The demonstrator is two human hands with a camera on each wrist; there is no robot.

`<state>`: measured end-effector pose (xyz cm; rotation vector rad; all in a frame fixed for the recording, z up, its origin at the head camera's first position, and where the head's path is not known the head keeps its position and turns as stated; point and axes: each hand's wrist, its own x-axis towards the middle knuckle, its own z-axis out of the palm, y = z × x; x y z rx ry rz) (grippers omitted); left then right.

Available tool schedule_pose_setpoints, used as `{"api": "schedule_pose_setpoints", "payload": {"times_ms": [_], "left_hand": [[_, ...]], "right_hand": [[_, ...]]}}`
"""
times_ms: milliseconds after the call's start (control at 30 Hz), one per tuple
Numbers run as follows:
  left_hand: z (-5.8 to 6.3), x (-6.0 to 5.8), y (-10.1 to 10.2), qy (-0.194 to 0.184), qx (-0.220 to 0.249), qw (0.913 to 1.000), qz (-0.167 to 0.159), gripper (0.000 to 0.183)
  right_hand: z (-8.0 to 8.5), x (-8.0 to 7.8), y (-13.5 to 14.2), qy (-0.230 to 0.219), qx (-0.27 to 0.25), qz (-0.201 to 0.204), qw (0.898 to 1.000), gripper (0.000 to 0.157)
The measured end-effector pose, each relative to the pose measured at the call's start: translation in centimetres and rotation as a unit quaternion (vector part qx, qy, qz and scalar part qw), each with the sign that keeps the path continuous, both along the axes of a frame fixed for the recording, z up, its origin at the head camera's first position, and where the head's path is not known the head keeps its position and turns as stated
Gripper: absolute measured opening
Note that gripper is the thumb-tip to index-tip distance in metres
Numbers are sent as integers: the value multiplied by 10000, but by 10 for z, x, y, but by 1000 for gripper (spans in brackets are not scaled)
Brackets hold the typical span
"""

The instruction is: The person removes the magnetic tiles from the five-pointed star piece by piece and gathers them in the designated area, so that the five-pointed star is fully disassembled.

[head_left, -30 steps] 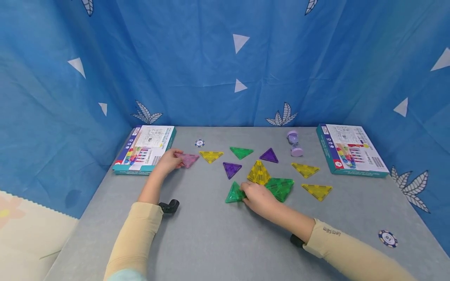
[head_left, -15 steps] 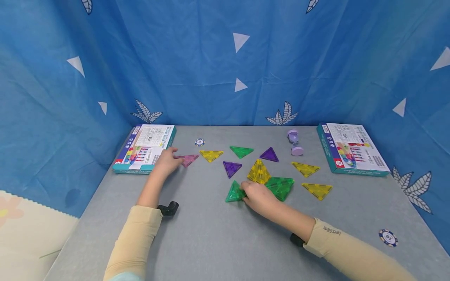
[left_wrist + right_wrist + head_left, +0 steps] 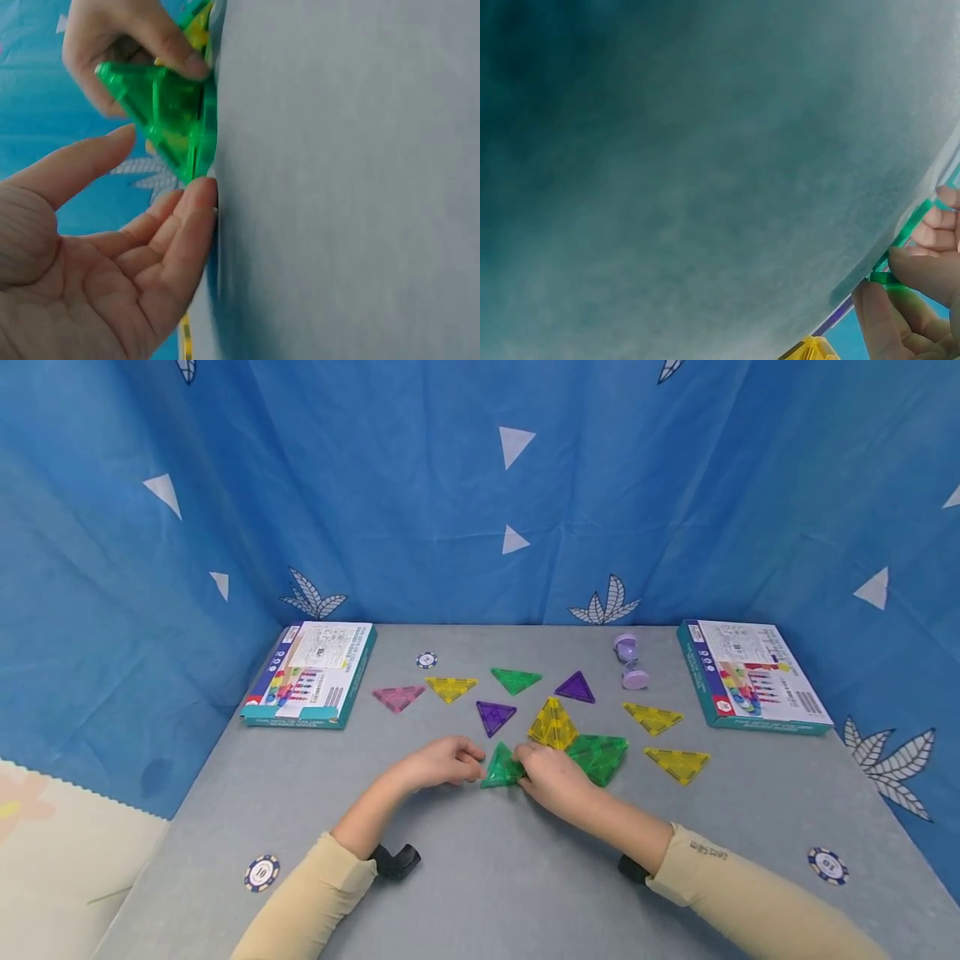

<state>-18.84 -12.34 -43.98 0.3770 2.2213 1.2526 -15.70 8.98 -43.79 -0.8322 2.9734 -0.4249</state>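
Several translucent triangular magnetic tiles lie on the grey table. My right hand (image 3: 553,777) pinches a raised green magnetic tile piece (image 3: 501,768) between thumb and fingers. In the left wrist view the green piece (image 3: 161,109) stands tilted up, its thumb-side edge near the table. My left hand (image 3: 442,762) is at the piece's left corner, with thumb spread and fingers loosely bent. Its fingertips (image 3: 201,191) are right at that corner. Beside the right hand are a yellow pyramid (image 3: 553,725) and a larger green tile shape (image 3: 600,757).
Loose pink (image 3: 398,697), yellow (image 3: 450,688), green (image 3: 515,679) and purple (image 3: 496,717) tiles lie behind. Two yellow tiles (image 3: 677,764) are at the right. Two boxes (image 3: 309,672), a purple sand timer (image 3: 632,662) and several poker chips (image 3: 262,873) also lie on the table.
My left hand has let go of the pink tile and moved right and nearer, to the green piece. The right hand keeps its hold there.
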Motion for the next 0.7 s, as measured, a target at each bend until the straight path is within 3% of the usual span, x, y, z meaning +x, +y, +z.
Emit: {"api": "schedule_pose_setpoints", "payload": {"times_ms": [133, 333, 700], "left_hand": [[-3, 1, 8, -439, 262, 9987, 76, 43], [-5, -3, 11, -566, 395, 9975, 143, 41], [-11, -4, 27, -287, 24, 9992, 295, 24]], "right_hand": [[-1, 0, -1, -108, -69, -6, 9999, 20], [-1, -1, 1, -126, -163, -57, 9998, 20], [-3, -2, 5, -246, -315, -145, 9991, 19]]}}
